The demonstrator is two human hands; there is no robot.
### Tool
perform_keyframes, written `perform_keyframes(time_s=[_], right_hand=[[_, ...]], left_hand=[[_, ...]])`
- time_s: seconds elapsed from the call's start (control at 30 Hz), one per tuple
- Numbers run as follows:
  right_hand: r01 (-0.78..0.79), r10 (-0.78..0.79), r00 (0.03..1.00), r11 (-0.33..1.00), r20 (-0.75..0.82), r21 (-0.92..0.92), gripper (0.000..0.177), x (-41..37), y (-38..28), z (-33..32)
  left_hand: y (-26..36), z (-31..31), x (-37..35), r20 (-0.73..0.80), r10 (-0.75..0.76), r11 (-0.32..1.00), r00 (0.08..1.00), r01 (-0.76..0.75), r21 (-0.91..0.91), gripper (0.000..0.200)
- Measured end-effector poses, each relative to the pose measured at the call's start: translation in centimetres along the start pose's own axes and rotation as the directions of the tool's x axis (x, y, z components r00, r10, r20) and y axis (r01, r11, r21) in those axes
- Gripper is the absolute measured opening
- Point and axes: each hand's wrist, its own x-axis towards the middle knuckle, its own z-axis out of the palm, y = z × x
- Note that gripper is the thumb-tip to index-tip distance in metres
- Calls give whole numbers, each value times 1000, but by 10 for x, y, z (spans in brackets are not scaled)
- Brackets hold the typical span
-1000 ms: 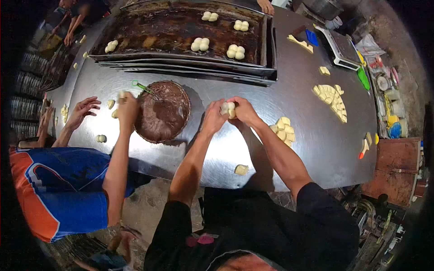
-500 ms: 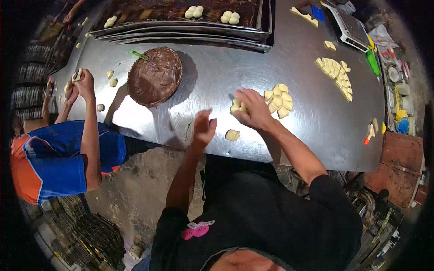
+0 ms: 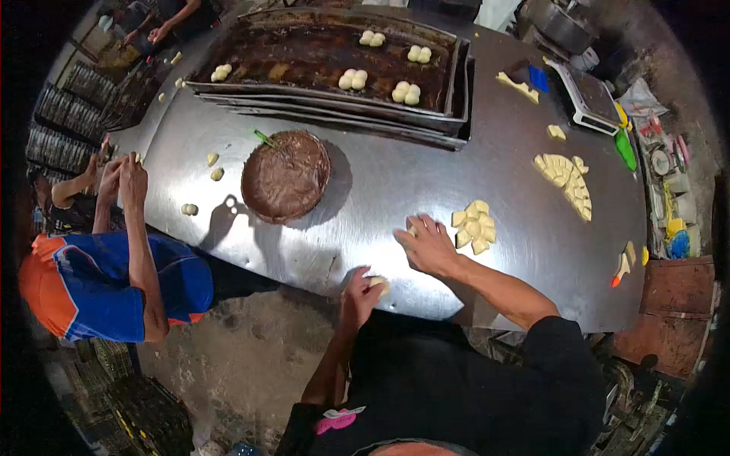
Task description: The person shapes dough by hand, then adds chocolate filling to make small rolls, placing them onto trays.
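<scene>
At the table's near edge my left hand pinches a small pale dough piece between thumb and fingers. My right hand is cupped palm down on the metal table, its fingers curled over dough that shows only in part. Just right of that hand lies a cluster of cut dough pieces. A round bowl of brown chocolate-like paste, with a green-handled tool in it, stands to the left.
Stacked baking trays at the back carry grouped dough balls. More cut dough and a scale are on the right. At left, a co-worker in a blue and orange shirt handles dough; other people are beyond.
My left hand has come right and taken the loose dough piece at the table edge. My right hand stays over its dough. The view has tilted, showing more of the trays.
</scene>
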Motion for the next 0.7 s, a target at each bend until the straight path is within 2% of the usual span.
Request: perform_keyframes(time_s=[0.03,0.07,0.13,0.17,0.2,0.23,0.27,0.3,0.33,0.37,0.43,0.5,0.53,0.63,0.7], right_hand=[[-112,86,962,990,258,84,31,3,-3,-16],[-99,65,963,987,261,123,30,2,1,-14],[-81,42,967,986,250,148,29,12,15,-11],[-265,189,941,927,281,266,28,21,23,-10],[-436,322,887,818,331,375,27,32,25,-10],[-568,367,822,576,435,588,29,56,23,-28],[-558,303,829,404,470,725,29,83,27,-32],[-538,231,839,206,493,818,29,112,31,-37],[-413,245,902,246,356,877,29,143,22,-55],[-280,250,945,284,211,917,29,179,10,-73],[9,197,974,472,-115,882,31,259,11,-90],[-171,315,949,549,-13,818,33,330,6,-118],[-228,348,937,586,12,777,34,365,12,-120],[-369,422,906,748,33,552,38,445,18,-115],[-399,421,904,760,79,514,40,477,18,-106]], left_hand=[[15,-11,-6,-32,-70,986,997,64,-151,34],[24,-22,-11,-51,-144,946,988,122,-300,31],[17,-49,-14,-98,-156,930,983,113,-349,28],[13,-59,-15,-142,-186,911,972,116,-396,25],[11,-66,-17,-143,-173,911,974,104,-398,25],[10,-72,-20,-144,-46,944,989,-5,-331,24],[11,-78,-19,-139,79,958,987,-114,-262,23],[15,-78,-12,-146,84,957,986,-121,-265,23],[20,-72,-5,-92,229,972,969,-233,-30,25],[23,-67,2,-7,351,918,936,-343,202,28],[19,-57,21,198,383,774,902,-430,465,35],[41,-55,33,191,423,689,886,-451,568,45],[58,-65,36,205,422,689,883,-459,561,49],[73,-90,44,109,416,768,903,-413,490,46],[67,-107,46,53,419,797,906,-395,457,43]])
